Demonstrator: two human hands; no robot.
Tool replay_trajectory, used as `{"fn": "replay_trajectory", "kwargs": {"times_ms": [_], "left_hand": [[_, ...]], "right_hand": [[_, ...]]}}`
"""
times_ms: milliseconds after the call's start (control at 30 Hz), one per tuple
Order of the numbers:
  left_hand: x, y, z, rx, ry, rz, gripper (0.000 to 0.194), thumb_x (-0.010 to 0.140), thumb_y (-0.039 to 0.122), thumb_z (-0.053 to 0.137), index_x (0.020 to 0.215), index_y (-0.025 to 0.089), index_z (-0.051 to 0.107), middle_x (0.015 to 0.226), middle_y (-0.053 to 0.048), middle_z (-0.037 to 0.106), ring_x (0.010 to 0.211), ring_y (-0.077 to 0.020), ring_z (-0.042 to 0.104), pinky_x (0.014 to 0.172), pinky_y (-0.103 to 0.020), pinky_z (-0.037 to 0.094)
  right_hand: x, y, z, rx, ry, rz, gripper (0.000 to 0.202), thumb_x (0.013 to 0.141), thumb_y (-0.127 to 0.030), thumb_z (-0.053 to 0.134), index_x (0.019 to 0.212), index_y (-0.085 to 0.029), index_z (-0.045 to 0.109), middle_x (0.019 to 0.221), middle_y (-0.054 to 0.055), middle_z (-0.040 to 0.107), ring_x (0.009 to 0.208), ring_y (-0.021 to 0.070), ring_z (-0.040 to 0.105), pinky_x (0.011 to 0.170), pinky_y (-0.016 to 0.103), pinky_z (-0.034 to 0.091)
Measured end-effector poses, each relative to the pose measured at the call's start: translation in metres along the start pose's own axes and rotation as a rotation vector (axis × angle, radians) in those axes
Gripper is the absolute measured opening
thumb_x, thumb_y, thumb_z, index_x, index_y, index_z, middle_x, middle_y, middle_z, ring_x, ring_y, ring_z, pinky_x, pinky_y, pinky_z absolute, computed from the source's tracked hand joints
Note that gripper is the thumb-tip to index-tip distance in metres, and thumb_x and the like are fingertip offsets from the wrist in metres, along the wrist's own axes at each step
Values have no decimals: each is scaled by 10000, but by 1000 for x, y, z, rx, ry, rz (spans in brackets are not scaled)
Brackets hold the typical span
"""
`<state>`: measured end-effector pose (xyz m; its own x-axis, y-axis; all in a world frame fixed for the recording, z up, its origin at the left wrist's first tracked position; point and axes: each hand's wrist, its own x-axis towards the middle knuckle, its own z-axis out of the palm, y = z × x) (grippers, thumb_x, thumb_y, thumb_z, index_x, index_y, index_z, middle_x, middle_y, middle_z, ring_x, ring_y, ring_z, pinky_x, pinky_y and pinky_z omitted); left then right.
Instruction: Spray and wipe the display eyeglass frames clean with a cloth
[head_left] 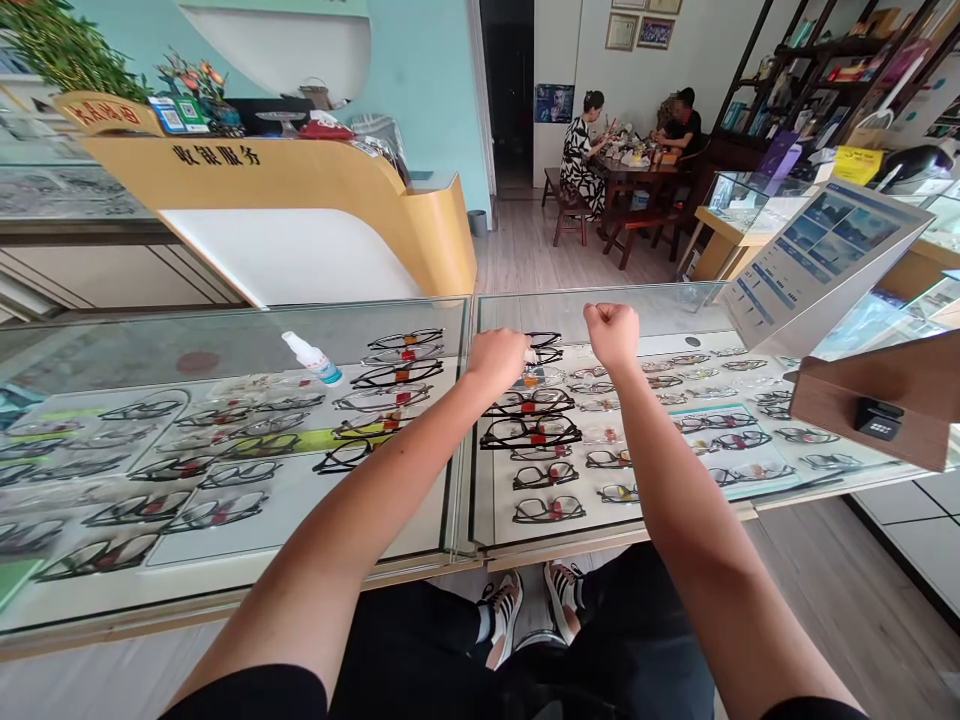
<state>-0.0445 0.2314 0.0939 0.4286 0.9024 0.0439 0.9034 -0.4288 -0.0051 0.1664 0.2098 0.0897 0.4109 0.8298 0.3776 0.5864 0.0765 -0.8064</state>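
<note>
My left hand (499,360) is closed above the glass display counter (592,310), its back towards me. A small pale bit shows at its fingers, too small to name. To its right, my right hand (613,335) makes a fist over the same glass, with nothing visible in it. Below and between the hands, rows of eyeglasses (531,433) with dark frames and red tags lie inside the case. Left of my hands, a white spray bottle (311,358) with a blue lower part stands on the glass.
More glasses (217,510) fill the left case. On the right are a tilted display board (825,255) and a brown wooden stand (877,395). A yellow-and-white service counter (300,180) stands beyond. Two people sit at a far table (637,170).
</note>
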Motion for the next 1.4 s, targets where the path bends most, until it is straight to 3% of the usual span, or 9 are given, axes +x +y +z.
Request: {"fn": "replay_trajectory", "kwargs": {"times_ms": [433, 500, 600, 733, 900, 1133, 1400], "left_hand": [[1, -3, 1, -11, -1, 1, 381, 961, 157, 630, 1211, 200, 915, 1175, -170, 873, 1089, -358, 815, 905, -423, 588], [1, -5, 1, -31, 33, 33, 391, 980, 159, 616, 1236, 192, 909, 1252, -163, 860, 1114, -352, 799, 901, -419, 582], [2, -7, 5, -43, 84, 121, 417, 1022, 194, 595, 1316, 141, 887, 1528, -171, 784, 1300, -377, 724, 956, -432, 579], [9, -8, 15, -41, 72, 162, 451, 1092, 276, 528, 1303, 104, 887, 1751, -144, 642, 1427, -429, 617, 997, -494, 580], [18, -8, 28, -27, 85, 193, 454, 1127, 295, 487, 1197, 141, 909, 1563, -169, 773, 1390, -423, 622, 1063, -525, 558], [19, -9, 31, -53, 105, 188, 444, 1135, 291, 486, 1017, 160, 894, 1243, -181, 831, 1313, -405, 642, 982, -499, 545], [18, -10, 28, -91, 156, 167, 369, 1106, 224, 530, 1018, 139, 878, 1254, -197, 802, 1288, -414, 638, 987, -510, 555]], "right_hand": [[-1, -1, 2, -22, 1, 3, 554, 1013, -235, 611, 632, -280, 211, 634, -68, 166, 678, 161, 174, 635, 371, 228], [-1, -1, 2, -14, 2, -1, 557, 1008, -225, 614, 628, -277, 209, 636, -69, 161, 675, 157, 173, 634, 371, 226], [-1, -1, 3, -19, 1, -9, 557, 1008, -233, 613, 627, -278, 209, 634, -69, 161, 667, 155, 173, 637, 372, 222], [-1, -1, 6, -34, -5, -19, 551, 1012, -256, 608, 632, -281, 210, 635, -66, 166, 665, 157, 175, 634, 367, 222], [-1, -3, 9, -45, -22, -35, 534, 1013, -269, 596, 643, -285, 212, 644, -62, 172, 664, 161, 178, 618, 352, 226], [-2, -3, 11, -39, -27, -36, 540, 1009, -280, 591, 635, -283, 202, 645, -53, 181, 657, 160, 180, 612, 349, 224], [-1, 0, 12, -36, -29, -47, 520, 996, -300, 592, 635, -282, 217, 648, -44, 188, 676, 167, 179, 609, 354, 222]]}}
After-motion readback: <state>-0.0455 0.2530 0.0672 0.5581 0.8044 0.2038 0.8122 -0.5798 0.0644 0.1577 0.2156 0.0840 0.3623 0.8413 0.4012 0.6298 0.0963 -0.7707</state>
